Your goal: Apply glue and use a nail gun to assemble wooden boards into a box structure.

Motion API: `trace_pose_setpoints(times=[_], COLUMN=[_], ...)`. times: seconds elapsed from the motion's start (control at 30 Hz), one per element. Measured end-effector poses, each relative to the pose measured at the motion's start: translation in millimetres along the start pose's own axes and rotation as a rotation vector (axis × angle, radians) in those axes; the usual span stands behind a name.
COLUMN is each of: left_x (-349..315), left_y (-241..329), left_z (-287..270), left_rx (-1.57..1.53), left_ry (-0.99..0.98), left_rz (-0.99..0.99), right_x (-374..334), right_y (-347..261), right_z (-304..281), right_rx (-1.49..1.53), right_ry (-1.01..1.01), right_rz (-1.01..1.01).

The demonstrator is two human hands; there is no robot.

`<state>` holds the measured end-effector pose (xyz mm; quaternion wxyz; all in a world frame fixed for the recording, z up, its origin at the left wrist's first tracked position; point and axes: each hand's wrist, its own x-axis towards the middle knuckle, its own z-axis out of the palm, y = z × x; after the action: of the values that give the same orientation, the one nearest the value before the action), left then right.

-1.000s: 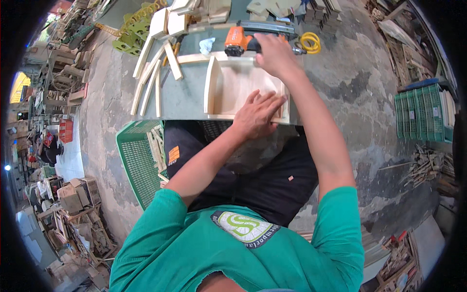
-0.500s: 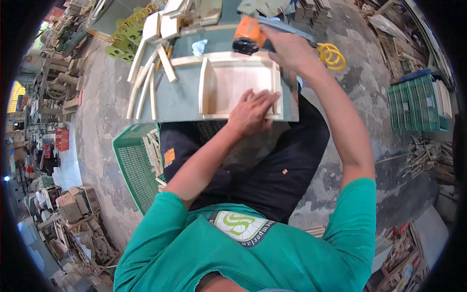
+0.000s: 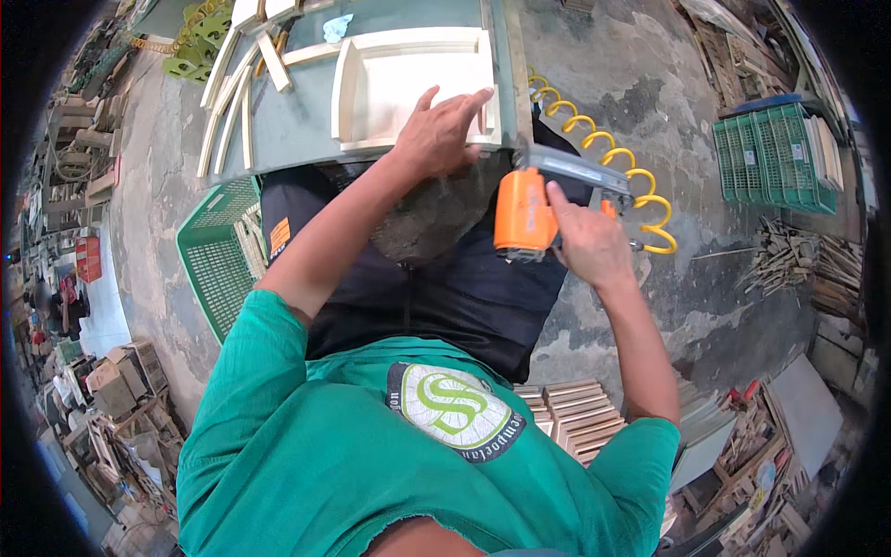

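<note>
The nail gun (image 3: 524,209) in the right hand (image 3: 591,237) has swung from beyond the box, where it was half a second ago, round to the right of the bench (image 3: 297,111) and closer to the body. At the left, loose wooden strips (image 3: 247,121) lie on the bench; next comes the pale wooden box (image 3: 399,84), near the bench's right end, its long axis running roughly left to right. The left hand (image 3: 441,135) is the nearer one: it lies across the box's near right corner, fingers partly spread toward the right end wall, though whether the thumb clasps the near wall I cannot tell. Further right, apart from the box, the right hand is closed round the nail gun's handle, the grey rail on the side away from the body. From there, the box lies leftward and farther out. A coiled yellow hose (image 3: 608,144) loops beyond the right hand.
</note>
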<state>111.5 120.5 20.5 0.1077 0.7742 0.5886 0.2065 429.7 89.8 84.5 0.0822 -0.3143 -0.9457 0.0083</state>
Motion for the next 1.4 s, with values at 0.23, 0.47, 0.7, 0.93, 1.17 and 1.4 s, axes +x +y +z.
trace_pose_setpoints(times=[0.23, 0.47, 0.7, 0.93, 1.17, 1.4], left_x=[-0.4, -1.3, 0.0, -0.2, -0.8, -0.5], left_y=[16.4, 19.3, 18.3, 17.8, 16.9, 20.8], left_z=[5.6, 4.7, 6.0, 7.1, 6.6, 5.4], left_rx=[0.022, -0.005, -0.006, 0.008, 0.034, 0.047], left_ry=[0.068, 0.1, 0.078, 0.07, 0.033, 0.043], left_rz=[-0.062, -0.091, -0.103, -0.117, -0.125, -0.128], right_x=[-2.9, 9.2, 9.5, 8.5, 9.7, 8.7], right_y=[-12.2, -12.6, -12.0, -8.3, -9.3, -12.5], right_z=[35.5, 40.9, 43.2, 46.6, 42.3, 44.9], right_rx=[-0.018, -0.03, 0.0, 0.064, 0.075, 0.057], right_ry=[0.053, 0.088, 0.098, 0.068, 0.062, 0.068], right_rz=[-0.144, -0.147, -0.124, -0.108, -0.104, -0.09])
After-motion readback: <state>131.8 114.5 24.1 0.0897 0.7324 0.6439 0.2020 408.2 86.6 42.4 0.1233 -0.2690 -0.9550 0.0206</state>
